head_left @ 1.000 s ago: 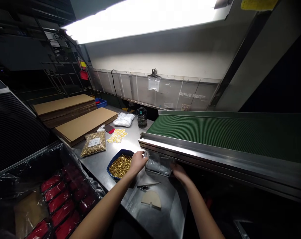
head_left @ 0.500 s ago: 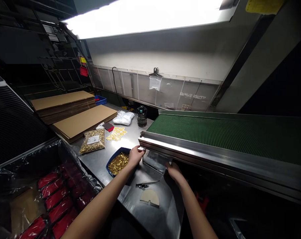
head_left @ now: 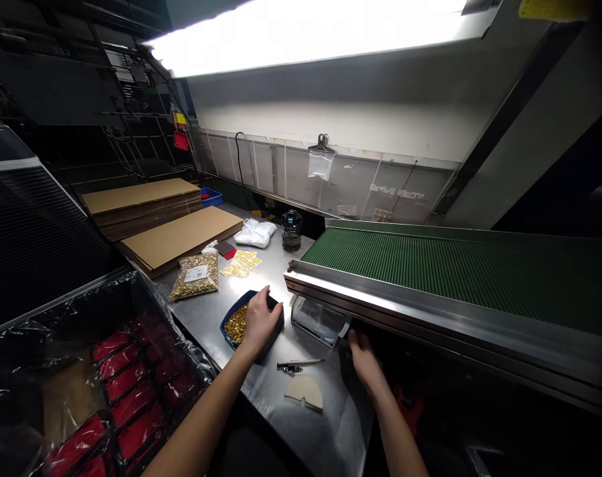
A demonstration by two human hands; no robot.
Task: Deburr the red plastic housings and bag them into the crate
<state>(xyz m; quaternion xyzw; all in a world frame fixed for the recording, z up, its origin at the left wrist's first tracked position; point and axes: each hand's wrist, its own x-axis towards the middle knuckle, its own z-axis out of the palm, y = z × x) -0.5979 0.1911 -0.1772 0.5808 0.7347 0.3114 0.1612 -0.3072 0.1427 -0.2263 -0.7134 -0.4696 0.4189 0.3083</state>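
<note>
My left hand [head_left: 260,323] hovers over the right part of a blue tray [head_left: 274,340], fingers apart and holding nothing. Small gold-coloured metal pieces [head_left: 235,324] fill the tray and are partly hidden by that hand. My right hand [head_left: 366,363] hangs just beyond the right end of a clear plastic box [head_left: 317,320], its fingers loosely bent with nothing visible in them. The box lies on the metal table, under the conveyor's edge. In front of it are a thin pointed tool [head_left: 303,363], a small dark metal piece [head_left: 292,370] and a pale half-round pad [head_left: 305,392].
A green conveyor belt [head_left: 410,265] runs off to the right. Behind the tray lie a bag of gold pieces [head_left: 195,275], yellow sticker sheets [head_left: 241,263], white bags [head_left: 255,233] and cardboard stacks [head_left: 181,238]. A lined crate [head_left: 191,361] with red packs stands left.
My left hand has left the clear box and moved left over the blue tray, its fingers opening. My right hand has come off the box's right end. The view has shifted slightly.
</note>
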